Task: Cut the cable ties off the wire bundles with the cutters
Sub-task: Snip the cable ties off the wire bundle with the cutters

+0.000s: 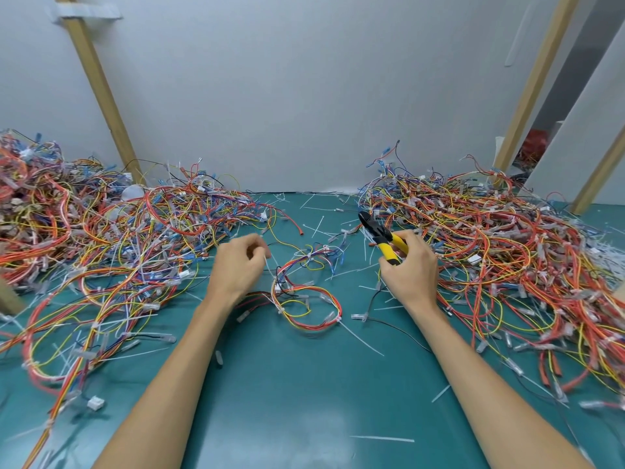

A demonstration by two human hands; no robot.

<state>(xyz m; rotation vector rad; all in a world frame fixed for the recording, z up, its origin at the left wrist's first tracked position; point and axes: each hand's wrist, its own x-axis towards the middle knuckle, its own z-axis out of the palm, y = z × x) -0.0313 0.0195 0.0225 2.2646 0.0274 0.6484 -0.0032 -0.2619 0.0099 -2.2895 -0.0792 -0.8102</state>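
Firmly, right hand (410, 267) grips cutters (381, 234) (yellow), left hand (236, 267) pinches tie (268, 266)

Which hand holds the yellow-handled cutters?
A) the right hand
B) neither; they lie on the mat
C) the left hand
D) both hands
A: the right hand grips the cutters by their yellow handles, while the left hand pinches a white cable tie.

Bare left hand (236, 267), bare right hand (411, 269), left forearm (176, 367) and right forearm (473, 367) uncovered to the lower edge, slim wrists, slender fingers
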